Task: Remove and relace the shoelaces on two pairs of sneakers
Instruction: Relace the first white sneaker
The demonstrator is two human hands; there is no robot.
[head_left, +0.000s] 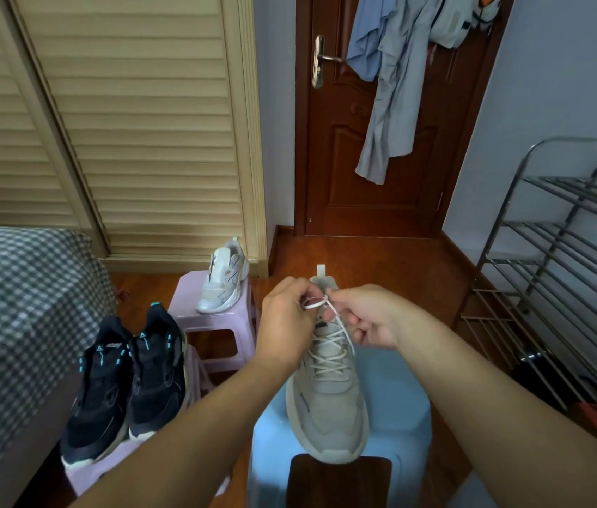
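A beige sneaker (328,401) stands on a light blue stool (392,416), toe toward me, its white shoelace (330,346) crossed through the eyelets. My left hand (282,320) pinches a small loop of the lace at the top of the tongue. My right hand (366,317) pinches the other lace end right beside it. The matching beige sneaker (221,278) sits on a pink stool (216,317) farther back. A pair of dark navy sneakers (124,386) with teal accents rests on another pink stool at the left.
A bed with a checked cover (14,324) fills the left side. A metal shoe rack (560,273) stands at the right wall. Ahead are a brown door (373,170) hung with clothes and louvered closet doors (124,122). A dark wooden piece (341,482) lies near me.
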